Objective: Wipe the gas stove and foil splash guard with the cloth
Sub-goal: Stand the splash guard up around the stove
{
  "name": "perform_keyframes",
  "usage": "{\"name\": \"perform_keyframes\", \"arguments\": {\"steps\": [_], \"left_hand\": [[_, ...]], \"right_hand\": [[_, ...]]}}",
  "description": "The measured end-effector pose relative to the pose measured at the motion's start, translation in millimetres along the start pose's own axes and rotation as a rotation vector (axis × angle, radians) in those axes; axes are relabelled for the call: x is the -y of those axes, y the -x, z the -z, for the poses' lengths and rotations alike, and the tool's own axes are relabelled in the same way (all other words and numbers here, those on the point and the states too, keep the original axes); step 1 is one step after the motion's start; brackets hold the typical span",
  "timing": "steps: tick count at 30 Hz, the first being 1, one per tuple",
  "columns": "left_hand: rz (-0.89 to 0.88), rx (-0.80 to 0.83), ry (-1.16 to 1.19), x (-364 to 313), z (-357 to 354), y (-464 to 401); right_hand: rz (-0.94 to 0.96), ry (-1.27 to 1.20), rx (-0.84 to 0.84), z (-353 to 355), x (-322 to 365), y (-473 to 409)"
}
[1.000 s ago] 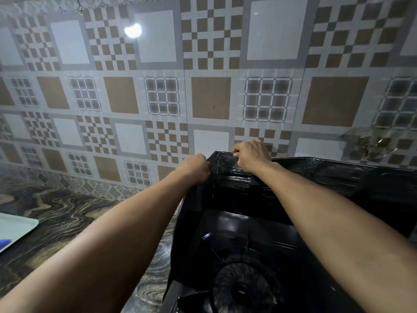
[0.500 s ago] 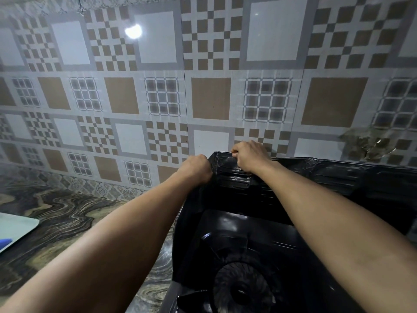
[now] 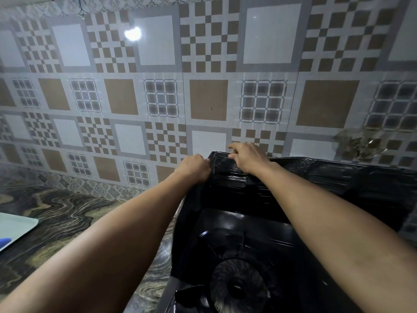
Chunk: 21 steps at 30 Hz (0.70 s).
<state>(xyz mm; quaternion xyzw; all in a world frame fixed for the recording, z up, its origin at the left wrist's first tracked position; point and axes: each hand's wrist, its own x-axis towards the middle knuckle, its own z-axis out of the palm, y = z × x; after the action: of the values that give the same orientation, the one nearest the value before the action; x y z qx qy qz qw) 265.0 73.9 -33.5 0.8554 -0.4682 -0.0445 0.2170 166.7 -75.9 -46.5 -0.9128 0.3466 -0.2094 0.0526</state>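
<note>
Left hand curled closed over the upper left corner of the splash guard, knuckles toward the camera, fingers wrapped round the outer edge where the back panel meets the left side panel. Right hand just beside it, fingers folded down over the top rim of the back panel, thumb on the near face, pinching the rim. No cloth shows in either hand. The guard appears dark and glossy, creased in horizontal ridges below the hands; it stands upright against the tiled wall and runs right along the back of the gas stove, with a side panel descending at the left. The stove's black top lies inside the guard, its round burner low in the frame between the two forearms. Left of the stove lies a marbled countertop; at its far left edge rests a pale tray bearing a small blue item, too cropped to identify.
</note>
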Motion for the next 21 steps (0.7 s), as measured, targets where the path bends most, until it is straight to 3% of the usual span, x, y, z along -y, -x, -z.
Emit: {"name": "perform_keyframes", "arguments": {"steps": [7, 14, 21], "left_hand": [[0.098, 0.089, 0.076, 9, 15, 9], [0.187, 0.180, 0.111, 17, 25, 22], [0.183, 0.242, 0.345, 7, 26, 31]], "right_hand": [[-0.103, 0.117, 0.017, 34, -35, 27], [-0.335, 0.321, -0.035, 63, -90, 63], [-0.255, 0.095, -0.126, 57, -94, 67]]}}
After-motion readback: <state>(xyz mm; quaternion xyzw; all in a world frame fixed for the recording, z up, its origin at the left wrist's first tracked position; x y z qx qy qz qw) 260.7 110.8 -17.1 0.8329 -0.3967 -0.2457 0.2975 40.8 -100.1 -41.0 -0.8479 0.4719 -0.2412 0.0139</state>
